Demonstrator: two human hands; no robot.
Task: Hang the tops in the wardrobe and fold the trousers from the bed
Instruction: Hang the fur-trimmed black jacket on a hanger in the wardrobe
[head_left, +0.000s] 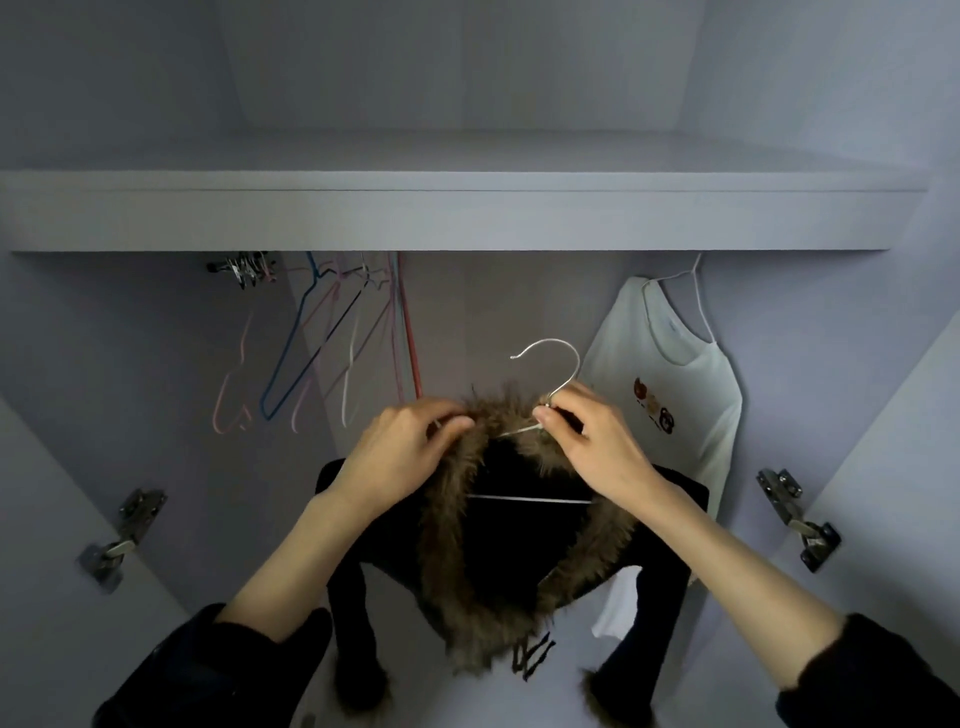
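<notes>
Now both hands on hanger (546, 364) with black fur-trimmed top (524, 540).

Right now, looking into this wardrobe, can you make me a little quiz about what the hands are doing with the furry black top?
1. True or false: the black top with the fur collar already hangs from the rail.
2. Which hand pinches the white hanger just below its hook? A) left hand B) right hand
3. Fill in: the white T-shirt hangs on the ____ side of the wardrobe, the empty hangers on the other.

Key
1. False; both hands hold it up in front of the wardrobe, its hook free in the air.
2. B; the left hand's fingers grip the fur collar.
3. Right.
</notes>
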